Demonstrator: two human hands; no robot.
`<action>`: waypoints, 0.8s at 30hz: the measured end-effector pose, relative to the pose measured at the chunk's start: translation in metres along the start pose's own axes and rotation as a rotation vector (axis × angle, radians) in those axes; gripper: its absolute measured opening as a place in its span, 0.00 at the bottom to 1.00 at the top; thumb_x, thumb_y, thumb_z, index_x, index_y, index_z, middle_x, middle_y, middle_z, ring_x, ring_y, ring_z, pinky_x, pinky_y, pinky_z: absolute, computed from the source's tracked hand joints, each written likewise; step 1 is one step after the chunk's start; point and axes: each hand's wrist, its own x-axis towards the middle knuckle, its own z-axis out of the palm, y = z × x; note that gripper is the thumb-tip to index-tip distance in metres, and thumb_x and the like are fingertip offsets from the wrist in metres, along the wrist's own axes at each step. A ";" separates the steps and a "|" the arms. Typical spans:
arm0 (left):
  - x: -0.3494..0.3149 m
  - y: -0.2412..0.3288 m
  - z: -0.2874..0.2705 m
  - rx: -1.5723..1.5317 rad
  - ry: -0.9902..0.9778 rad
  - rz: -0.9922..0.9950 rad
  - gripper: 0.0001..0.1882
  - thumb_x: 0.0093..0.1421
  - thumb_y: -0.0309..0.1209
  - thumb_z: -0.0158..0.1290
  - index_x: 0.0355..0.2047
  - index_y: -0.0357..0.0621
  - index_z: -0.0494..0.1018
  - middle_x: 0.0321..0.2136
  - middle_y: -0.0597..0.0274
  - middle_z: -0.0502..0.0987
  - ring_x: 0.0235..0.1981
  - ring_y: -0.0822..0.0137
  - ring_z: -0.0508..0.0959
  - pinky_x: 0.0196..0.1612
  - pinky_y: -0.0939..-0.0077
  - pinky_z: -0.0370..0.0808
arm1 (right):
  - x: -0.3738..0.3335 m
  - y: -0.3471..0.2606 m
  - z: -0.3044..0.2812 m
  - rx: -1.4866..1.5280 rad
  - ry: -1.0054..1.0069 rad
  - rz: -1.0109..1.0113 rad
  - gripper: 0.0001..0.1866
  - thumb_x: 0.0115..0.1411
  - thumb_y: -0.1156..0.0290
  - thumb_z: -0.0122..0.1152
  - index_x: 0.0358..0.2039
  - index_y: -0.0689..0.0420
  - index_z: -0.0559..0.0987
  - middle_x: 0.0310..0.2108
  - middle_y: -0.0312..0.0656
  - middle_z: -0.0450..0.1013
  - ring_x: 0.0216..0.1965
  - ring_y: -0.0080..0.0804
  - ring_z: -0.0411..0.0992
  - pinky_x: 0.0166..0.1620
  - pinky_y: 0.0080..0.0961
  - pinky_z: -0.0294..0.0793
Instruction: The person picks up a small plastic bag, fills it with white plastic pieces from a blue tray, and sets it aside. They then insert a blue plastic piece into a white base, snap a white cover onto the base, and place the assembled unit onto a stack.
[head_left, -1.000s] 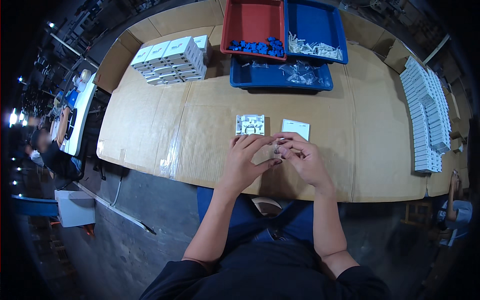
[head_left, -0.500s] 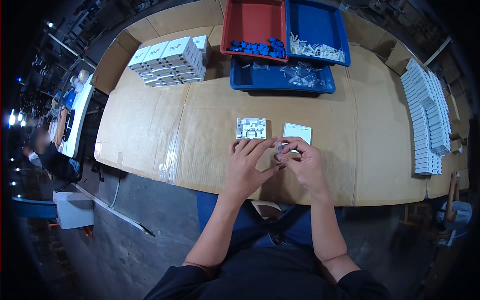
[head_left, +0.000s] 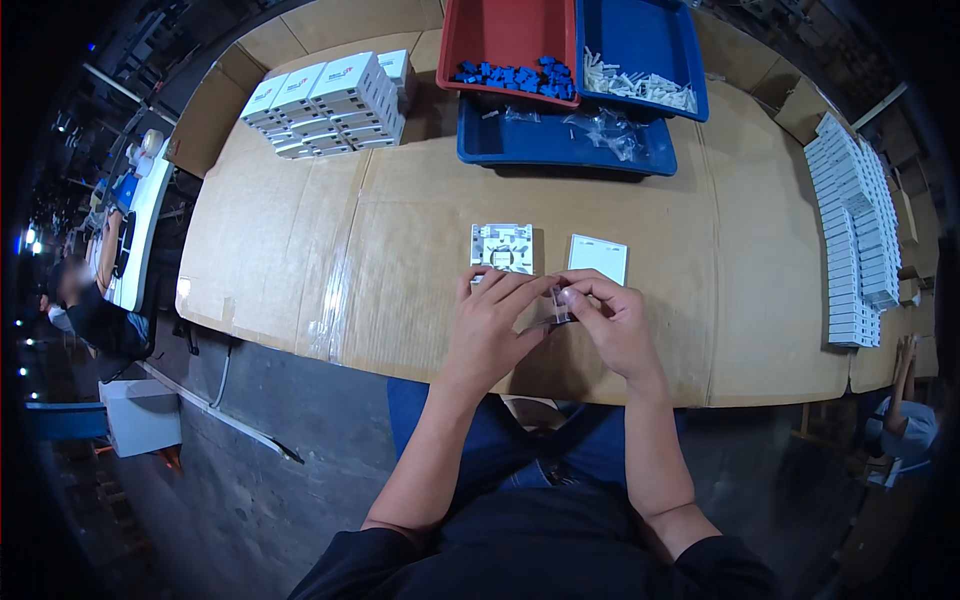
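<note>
Between my two hands, just above the near part of the table, is a small clear plastic bag. My left hand pinches its left side between thumb and fingers, the other fingers stretched over it. With bent fingers and thumb, my right hand grips the bag's right side. What the bag holds, if anything, is too small to make out. Beyond my left fingertips lies an open white plastic housing with a round shape in its middle. A flat white cover lies beyond my right hand, its near edge partly hidden.
A red tray of blue parts and a blue tray of white pieces rest over a lower blue tray with clear bags. White boxes stand far left; stacked white units line the right. Other people sit at both sides.
My right thumb has moved up onto the clear bag, and the bag shows more plainly between my hands. The whole view has shifted slightly.
</note>
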 end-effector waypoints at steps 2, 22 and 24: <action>0.001 0.000 0.000 -0.045 -0.008 -0.020 0.29 0.45 0.31 0.72 0.51 0.50 0.81 0.41 0.67 0.82 0.47 0.63 0.78 0.60 0.61 0.64 | 0.002 0.002 0.000 0.041 -0.001 0.015 0.09 0.71 0.74 0.59 0.44 0.66 0.83 0.46 0.38 0.80 0.45 0.22 0.77 0.48 0.22 0.77; 0.006 -0.002 0.004 -0.656 -0.121 -0.258 0.22 0.60 0.34 0.66 0.52 0.36 0.79 0.41 0.51 0.82 0.42 0.55 0.81 0.47 0.65 0.76 | 0.011 -0.013 -0.001 -0.016 -0.147 -0.132 0.23 0.76 0.57 0.52 0.50 0.67 0.82 0.61 0.45 0.73 0.56 0.32 0.75 0.57 0.28 0.76; 0.007 -0.003 0.002 -0.589 -0.124 -0.216 0.23 0.60 0.35 0.66 0.53 0.37 0.78 0.41 0.51 0.82 0.42 0.54 0.81 0.48 0.64 0.76 | 0.011 -0.017 -0.002 0.009 -0.141 -0.063 0.21 0.75 0.60 0.53 0.48 0.67 0.83 0.61 0.46 0.72 0.57 0.34 0.74 0.58 0.29 0.76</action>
